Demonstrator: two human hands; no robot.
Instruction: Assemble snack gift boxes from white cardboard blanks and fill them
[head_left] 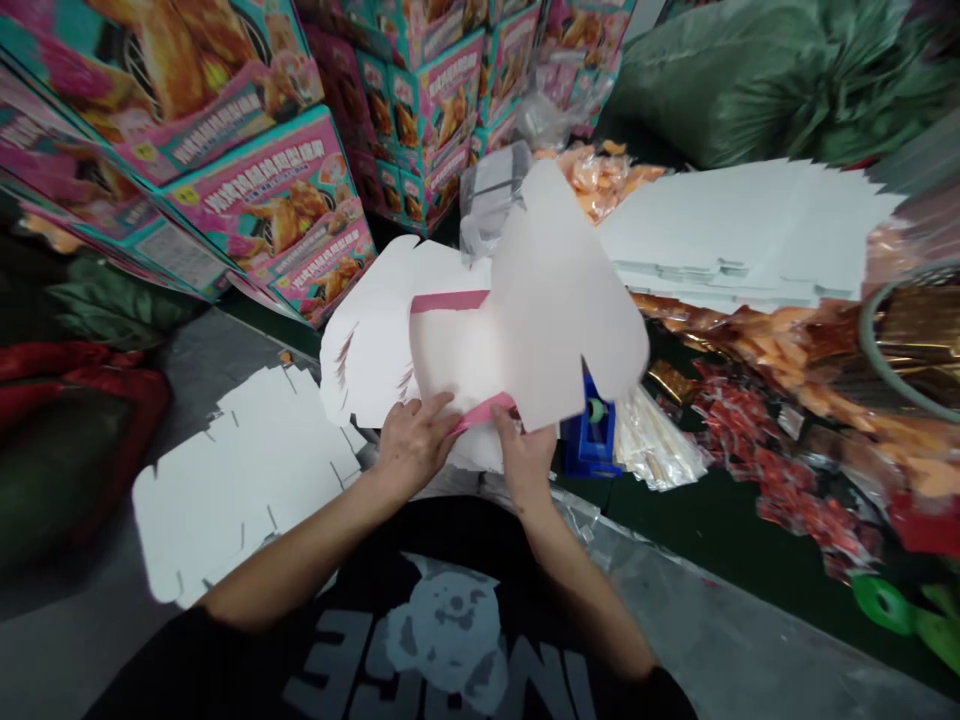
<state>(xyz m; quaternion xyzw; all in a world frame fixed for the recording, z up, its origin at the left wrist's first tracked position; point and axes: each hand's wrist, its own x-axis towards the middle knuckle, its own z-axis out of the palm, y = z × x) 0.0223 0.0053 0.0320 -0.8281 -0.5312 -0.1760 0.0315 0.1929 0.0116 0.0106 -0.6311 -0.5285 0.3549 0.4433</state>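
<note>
the left hand (pixel 412 445) and right hand (pixel 526 462) held a white die-cut card box blank (pixel 559 290) up over the person's lap, a pink inner edge (pixel 484 412) showing just beside the fingers (pixel 504 424), which were pressed together and clamped on the card. a flat blank (pixel 240 480) lay on the floor to the left. more blanks (pixel 735 235) lay stacked to the right, above a blue tape dispenser (pixel 591 428). printed cartons (pixel 262 215) stood piled ahead, their contents hidden.
</note>
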